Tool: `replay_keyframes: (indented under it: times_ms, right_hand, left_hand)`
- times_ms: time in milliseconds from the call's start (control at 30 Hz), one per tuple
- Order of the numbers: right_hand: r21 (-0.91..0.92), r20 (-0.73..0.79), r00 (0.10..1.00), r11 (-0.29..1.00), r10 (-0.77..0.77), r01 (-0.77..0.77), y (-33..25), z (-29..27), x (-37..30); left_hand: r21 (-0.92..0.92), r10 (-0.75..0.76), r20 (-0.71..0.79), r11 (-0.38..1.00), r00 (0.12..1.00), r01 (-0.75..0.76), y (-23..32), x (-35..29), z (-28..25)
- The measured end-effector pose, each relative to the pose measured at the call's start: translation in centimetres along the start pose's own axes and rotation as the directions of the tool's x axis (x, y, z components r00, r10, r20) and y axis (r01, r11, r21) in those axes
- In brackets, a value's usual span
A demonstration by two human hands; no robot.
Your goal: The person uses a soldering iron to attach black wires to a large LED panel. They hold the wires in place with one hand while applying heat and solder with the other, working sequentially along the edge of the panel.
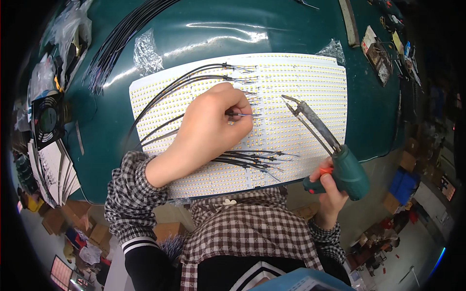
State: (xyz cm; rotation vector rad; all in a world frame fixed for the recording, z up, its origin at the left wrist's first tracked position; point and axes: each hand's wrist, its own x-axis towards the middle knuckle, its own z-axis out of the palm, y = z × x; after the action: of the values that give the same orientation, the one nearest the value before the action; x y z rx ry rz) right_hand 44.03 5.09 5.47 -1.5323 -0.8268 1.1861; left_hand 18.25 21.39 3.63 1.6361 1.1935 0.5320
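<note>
A large white LED board panel [306, 80], covered with rows of small yellow LEDs, lies on the table before me. My left hand [211, 119] rests over its middle, thumb and fingers pinched on the stripped end of a black cable [234, 114]. Thin wires from that end point right, along the board's central seam. My right hand [334, 194] grips a green soldering gun [352, 174] by its handle at the board's lower right. The gun's metal tip points up and left above the board, apart from the wires. Two black cables [206, 69] lie with split ends at the seam's upper part.
Several loose black cables [238, 157] lie below my left hand. A thick cable bundle [121, 39] crosses the far left. A small black fan [47, 119] stands at the left edge. At the right lie a worn solder box [377, 60] and a long bar [349, 22].
</note>
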Motion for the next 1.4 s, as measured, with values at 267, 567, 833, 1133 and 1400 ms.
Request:
replay_keyframes:
  times_ms: [267,567,833,1133,1400]
  right_hand:
    - [-0.049,-0.002,0.999,0.998,-0.045,0.045,-2.3,5.1,2.3]
    - [0.162,0.243,0.966,0.986,-0.086,0.047,-1.3,5.3,3.2]
    - [0.482,0.215,0.976,0.867,0.024,-0.128,-1.2,5.8,3.2]
    - [0.324,-0.026,1.0,0.946,0.005,0.003,-1.0,2.9,2.0]
    - [0.026,-0.006,0.998,0.998,-0.066,0.066,0.6,0.0,-0.9]
  left_hand:
    - [-0.173,0.286,0.029,0.945,0.958,-0.277,2.4,-2.5,1.2]
    - [-0.156,0.513,-0.075,0.841,0.855,-0.518,1.7,-3.7,3.5]
    - [-0.485,0.235,0.039,0.854,0.971,-0.188,2.2,-4.7,2.8]
    - [-0.123,0.003,-0.043,0.992,0.999,-0.009,-0.1,-1.4,0.0]
    - [0.182,0.19,-0.1,0.969,0.977,-0.169,-1.0,-0.4,1.4]
